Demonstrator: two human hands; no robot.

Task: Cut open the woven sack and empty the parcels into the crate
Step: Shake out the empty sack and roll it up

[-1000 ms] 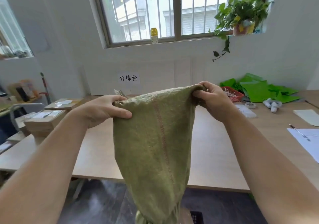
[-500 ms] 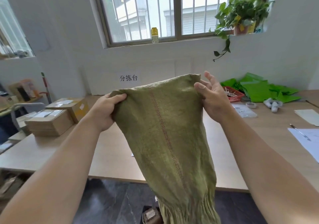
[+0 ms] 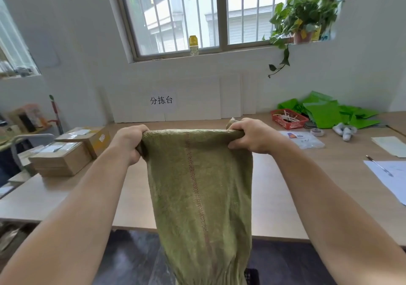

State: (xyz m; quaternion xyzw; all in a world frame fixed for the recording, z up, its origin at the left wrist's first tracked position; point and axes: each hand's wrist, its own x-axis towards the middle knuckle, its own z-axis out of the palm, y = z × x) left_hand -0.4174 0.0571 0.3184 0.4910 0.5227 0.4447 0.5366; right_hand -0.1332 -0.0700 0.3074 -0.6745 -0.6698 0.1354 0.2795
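Both hands are clenched on the top edge of the woven sack (image 3: 202, 186). The left hand (image 3: 129, 144) is fisted round one bunched corner and the right hand (image 3: 252, 136) round the other, with the cloth pulled taut and level between them. The sack hangs straight down in front of the near edge of the bench (image 3: 285, 197), clear of its top. Its lower end gathers into pleats and drops out of view at the bottom of the frame.

The fabric hangs flat and slack, with no bulge to suggest anything inside, so this looks like the emptying step close to its end: the sack seems to be held by its closed end with the cut mouth downward. Neither the mouth nor any falling parcels can be seen. A dark meshed corner (image 3: 251, 276) shows on the floor just beside the sack's lower end. It may be the crate, but too little shows to be sure.

The next move probably calls for a firm shake with both grips held, in case something has caught in the pleats. A look down would confirm the mouth sits over the crate before the sack is let go.

Stacked cardboard boxes (image 3: 66, 157) sit on the bench to the left, and a red basket (image 3: 289, 118) and green bags (image 3: 325, 113) lie far right.
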